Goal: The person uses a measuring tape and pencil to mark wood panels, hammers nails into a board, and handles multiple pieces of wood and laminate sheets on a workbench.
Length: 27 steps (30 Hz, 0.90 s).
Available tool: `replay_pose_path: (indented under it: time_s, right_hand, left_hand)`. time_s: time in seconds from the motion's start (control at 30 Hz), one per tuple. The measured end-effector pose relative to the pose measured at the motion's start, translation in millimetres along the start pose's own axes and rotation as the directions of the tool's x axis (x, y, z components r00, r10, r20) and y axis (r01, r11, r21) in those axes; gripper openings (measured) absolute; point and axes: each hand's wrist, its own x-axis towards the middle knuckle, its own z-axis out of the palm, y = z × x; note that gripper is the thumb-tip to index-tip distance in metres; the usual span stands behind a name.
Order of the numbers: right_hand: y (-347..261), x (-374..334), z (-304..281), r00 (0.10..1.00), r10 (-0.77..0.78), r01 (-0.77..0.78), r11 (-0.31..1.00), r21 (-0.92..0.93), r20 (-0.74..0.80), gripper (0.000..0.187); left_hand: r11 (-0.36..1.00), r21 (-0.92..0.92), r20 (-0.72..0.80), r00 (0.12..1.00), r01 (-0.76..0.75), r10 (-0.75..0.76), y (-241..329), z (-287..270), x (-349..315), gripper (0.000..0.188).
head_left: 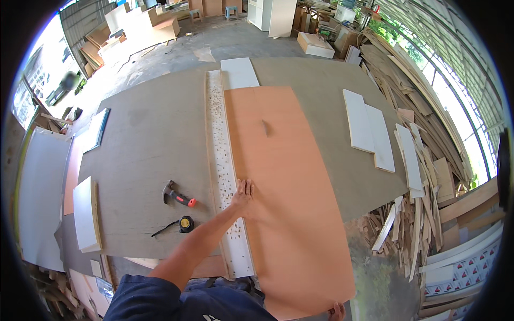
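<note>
A large thin orange sheet [289, 203] lies lengthwise before me, its near end hanging by my body. My left hand [244, 193] rests on the sheet's left edge with fingers stretched out. At the near right corner my right hand [337, 311] holds the sheet's edge; only its fingers show. Along the sheet's left side runs a long narrow white channel [220, 123] with thin wooden sides and brown specks scattered inside. A claw hammer [178, 195] with a black and red handle lies left of the channel. Nearer me sits a black and yellow tape measure [186, 224].
Under everything spreads a large grey-brown board [155, 123]. White panels lie on it at the left [87, 214], far middle [239, 73] and right [369, 128]. Stacked wood offcuts [417, 101] fill the right side. Cabinets [272, 16] stand at the back.
</note>
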Motion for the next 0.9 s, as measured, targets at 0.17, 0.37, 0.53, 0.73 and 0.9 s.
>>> replay_pose_path:
  time_s: [0.17,0.37,0.53,0.73,0.9]
  right_hand:
    - [-20.7,5.1,30.3,0.994,-0.107,0.107,0.994,-0.017,0.016,0.018]
    - [-45.7,35.5,98.6,0.984,-0.131,0.136,0.990,-0.036,0.120,0.013]
    - [-70.2,57.1,161.5,0.976,-0.153,0.171,0.979,-0.115,0.153,0.013]
    - [-82.0,92.0,235.9,0.974,-0.089,0.121,0.982,-0.144,0.208,0.011]
    - [-80.0,123.7,286.2,0.965,-0.016,0.056,0.988,-0.145,0.262,0.015]
  left_hand:
    - [0.998,-0.066,0.100,0.995,0.015,-0.008,-19.9,-44.1,12.4,0.145]
    - [0.996,-0.091,0.081,0.997,0.017,-0.010,-20.5,-49.6,-4.5,0.136]
    - [0.990,-0.140,0.017,1.000,-0.020,0.023,-2.5,-43.5,-11.4,0.131]
    - [0.976,-0.216,-0.097,0.995,-0.025,0.004,25.6,-37.4,-24.1,0.126]
    - [0.985,-0.170,-0.101,0.995,-0.039,0.022,37.4,-44.0,-41.2,0.125]
